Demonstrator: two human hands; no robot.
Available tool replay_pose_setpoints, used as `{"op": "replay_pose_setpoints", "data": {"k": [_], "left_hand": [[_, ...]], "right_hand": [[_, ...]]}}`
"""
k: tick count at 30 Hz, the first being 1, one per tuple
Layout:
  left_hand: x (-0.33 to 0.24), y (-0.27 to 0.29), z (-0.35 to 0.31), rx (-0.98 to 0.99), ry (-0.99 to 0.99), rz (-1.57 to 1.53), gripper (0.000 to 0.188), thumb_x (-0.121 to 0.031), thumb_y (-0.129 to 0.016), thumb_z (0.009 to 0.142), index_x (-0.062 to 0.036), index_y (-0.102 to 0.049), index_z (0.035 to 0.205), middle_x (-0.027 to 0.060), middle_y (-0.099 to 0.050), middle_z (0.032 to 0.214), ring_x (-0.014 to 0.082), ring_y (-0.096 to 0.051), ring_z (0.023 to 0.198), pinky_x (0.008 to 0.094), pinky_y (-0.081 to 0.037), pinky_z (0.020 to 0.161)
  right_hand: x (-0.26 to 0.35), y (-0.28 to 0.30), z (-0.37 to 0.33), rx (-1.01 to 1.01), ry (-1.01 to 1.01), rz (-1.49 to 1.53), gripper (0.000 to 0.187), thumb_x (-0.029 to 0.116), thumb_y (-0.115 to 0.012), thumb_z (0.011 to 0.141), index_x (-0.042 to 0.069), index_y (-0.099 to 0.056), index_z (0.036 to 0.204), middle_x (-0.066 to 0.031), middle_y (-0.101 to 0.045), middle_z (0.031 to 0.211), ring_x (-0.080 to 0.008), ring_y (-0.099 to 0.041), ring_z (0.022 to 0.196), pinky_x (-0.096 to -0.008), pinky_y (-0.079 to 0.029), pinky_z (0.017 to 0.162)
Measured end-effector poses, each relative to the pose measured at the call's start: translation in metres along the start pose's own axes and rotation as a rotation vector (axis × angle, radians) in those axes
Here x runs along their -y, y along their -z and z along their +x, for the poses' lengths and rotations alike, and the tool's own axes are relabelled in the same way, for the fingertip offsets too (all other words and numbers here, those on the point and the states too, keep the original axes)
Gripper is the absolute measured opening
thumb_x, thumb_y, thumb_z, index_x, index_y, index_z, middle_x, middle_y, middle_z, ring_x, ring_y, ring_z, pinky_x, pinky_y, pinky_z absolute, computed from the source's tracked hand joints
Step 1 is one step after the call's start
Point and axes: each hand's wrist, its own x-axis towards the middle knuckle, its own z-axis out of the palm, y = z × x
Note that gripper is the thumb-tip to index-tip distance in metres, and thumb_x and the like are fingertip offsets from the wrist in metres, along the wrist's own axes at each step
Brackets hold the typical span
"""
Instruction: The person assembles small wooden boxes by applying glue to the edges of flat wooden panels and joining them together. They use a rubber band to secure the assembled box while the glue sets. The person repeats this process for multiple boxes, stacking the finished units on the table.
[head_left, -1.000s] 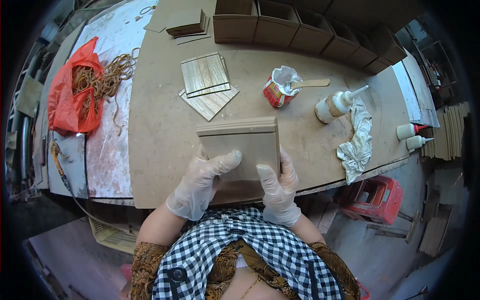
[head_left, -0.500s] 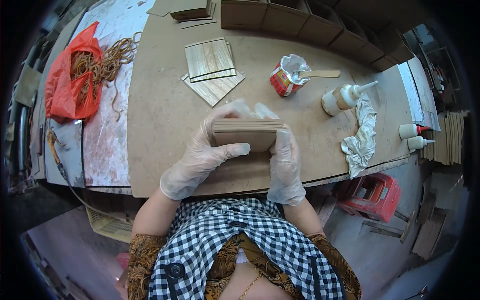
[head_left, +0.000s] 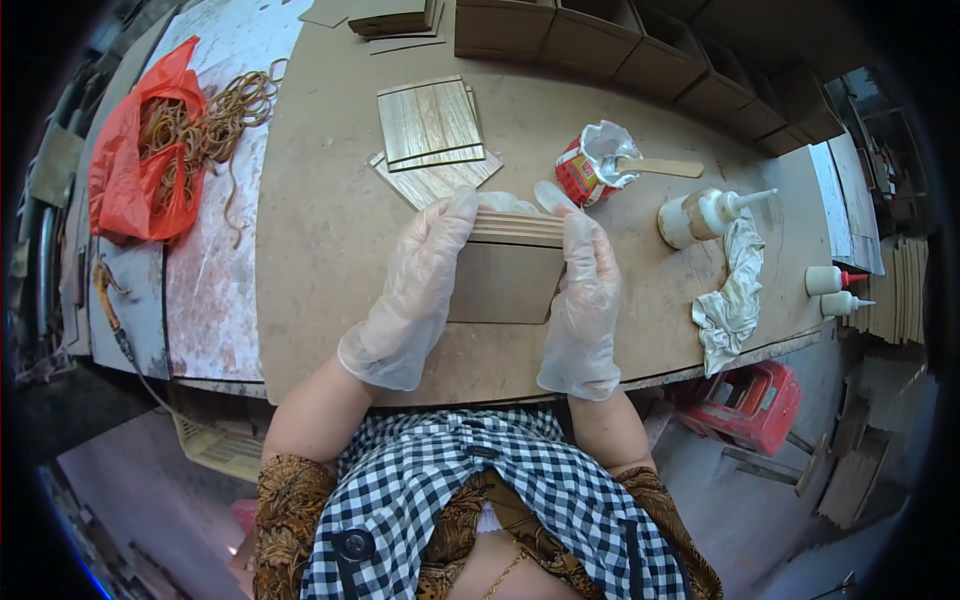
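Note:
Between my two gloved hands, a small stack of thin brown boards (head_left: 505, 275) is held tilted up over the table, its layered edges uppermost. My left hand (head_left: 415, 285) presses along the stack's left side, with the thumb near the top corner. On the right side, my right hand (head_left: 588, 290) grips the stack with its fingers at the edge. Both hands wear clear thin gloves. Just beyond them lie several square wood-grain panels (head_left: 432, 120) with dark lines near their edges, loosely overlapped.
A torn red tub (head_left: 578, 172) of white paste holds a flat stick (head_left: 660, 167). To its right are a glue bottle (head_left: 690, 220) and a crumpled cloth (head_left: 730, 300). Brown open boxes (head_left: 600, 45) line the back. A red bag (head_left: 125, 200) of cords lies left; a red stool (head_left: 745, 405) stands below right.
The stack has tipped up so more of its broad face shows. My left thumb has gone from the face to the upper left edge. The view has shifted slightly.

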Motion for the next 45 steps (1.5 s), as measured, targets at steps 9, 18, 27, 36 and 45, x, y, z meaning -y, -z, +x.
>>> {"op": "replay_pose_setpoints", "data": {"k": [9,18,27,36,45], "left_hand": [[0.012,0.005,0.014,-0.092,0.055,-0.036,0.040,-0.031,-0.050,0.102,0.0001,-0.060,0.125,0.0059,-0.063,0.119,0.0117,-0.056,0.111,0.0270,-0.041,0.100],[0.025,0.008,0.024,-0.142,0.041,0.038,0.044,-0.029,-0.050,0.102,0.0001,-0.052,0.135,0.0079,-0.052,0.137,0.0141,-0.044,0.129,0.0290,-0.031,0.110],[0.031,0.012,0.026,-0.109,-0.022,0.089,0.046,-0.027,-0.049,0.103,0.0000,-0.046,0.140,0.0083,-0.047,0.142,0.0164,-0.038,0.134,0.0301,-0.026,0.113],[0.033,0.014,0.026,-0.081,-0.051,0.103,0.052,-0.024,-0.048,0.103,0.0036,-0.035,0.146,0.0105,-0.041,0.148,0.0169,-0.033,0.138,0.0307,-0.024,0.115],[0.035,0.018,0.022,-0.052,-0.006,0.143,0.064,-0.021,-0.052,0.101,0.0033,-0.019,0.151,0.0134,-0.025,0.157,0.0206,-0.023,0.144,0.0323,-0.019,0.117]], "right_hand": [[-0.007,-0.002,0.012,-0.080,-0.061,-0.042,0.028,0.021,-0.054,0.101,0.003,-0.060,0.121,-0.0073,-0.059,0.129,-0.0123,-0.054,0.117,-0.0284,-0.040,0.104],[-0.006,-0.007,0.017,-0.058,-0.138,0.023,0.035,0.020,-0.049,0.103,0.000,-0.050,0.132,-0.0094,-0.056,0.132,-0.0166,-0.056,0.118,-0.0312,-0.045,0.102],[-0.016,-0.005,0.019,-0.047,-0.111,0.016,0.040,0.018,-0.048,0.103,-0.002,-0.044,0.137,-0.0111,-0.046,0.144,-0.0168,-0.052,0.124,-0.0315,-0.041,0.106],[-0.022,0.001,0.018,-0.039,-0.113,-0.040,0.042,0.014,-0.043,0.104,-0.002,-0.038,0.142,-0.0123,-0.044,0.146,-0.0189,-0.049,0.128,-0.0331,-0.038,0.108],[-0.018,0.005,0.017,0.049,-0.057,-0.087,0.051,0.003,-0.042,0.101,-0.003,-0.025,0.149,-0.0133,-0.027,0.156,-0.0199,-0.036,0.138,-0.0349,-0.030,0.114]]}}
